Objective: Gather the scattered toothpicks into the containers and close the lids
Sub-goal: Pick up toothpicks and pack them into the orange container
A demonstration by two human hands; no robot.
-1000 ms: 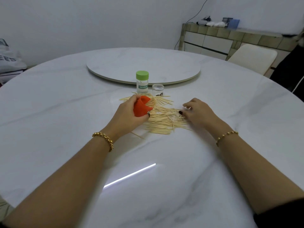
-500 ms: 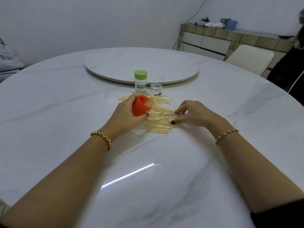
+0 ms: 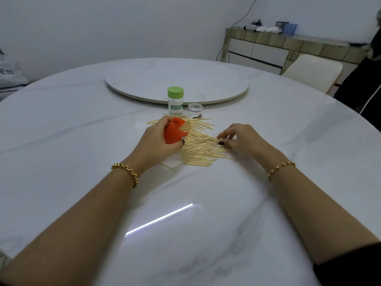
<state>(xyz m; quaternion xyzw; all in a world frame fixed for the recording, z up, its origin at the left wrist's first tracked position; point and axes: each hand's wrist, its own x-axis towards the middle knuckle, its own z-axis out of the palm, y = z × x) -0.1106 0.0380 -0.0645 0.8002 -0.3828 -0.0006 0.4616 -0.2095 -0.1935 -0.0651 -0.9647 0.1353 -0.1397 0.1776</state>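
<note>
White marble table [image 3: 61, 141] fills nearly the whole view, round and glossy. On its far half, at 12 o'clock, lies a flat round turntable [image 3: 144, 79] of the same stone. A pale chair [image 3: 313, 73] stands behind the table at 2 o'clock.

The toothpicks [image 3: 202, 147] lie in a loose heap on the table in front of the turntable, between the two hands, and some single ones are spread toward 11 and 1 o'clock of the heap. The left hand [image 3: 156, 143] is at 9 o'clock of the heap and grips an orange container [image 3: 174, 131], tilted with its mouth toward the heap; a bundle of toothpicks sticks out of the mouth. The right hand [image 3: 241, 139] is at 3 o'clock of the heap, its fingers bent, the tips on the toothpicks; if they pinch any, I cannot tell.

At 12 o'clock of the heap a clear jar with a green lid [image 3: 175, 102] stands upright and closed. Just beside it, at its 3 o'clock, sits a small clear lid [image 3: 195, 107].
</note>
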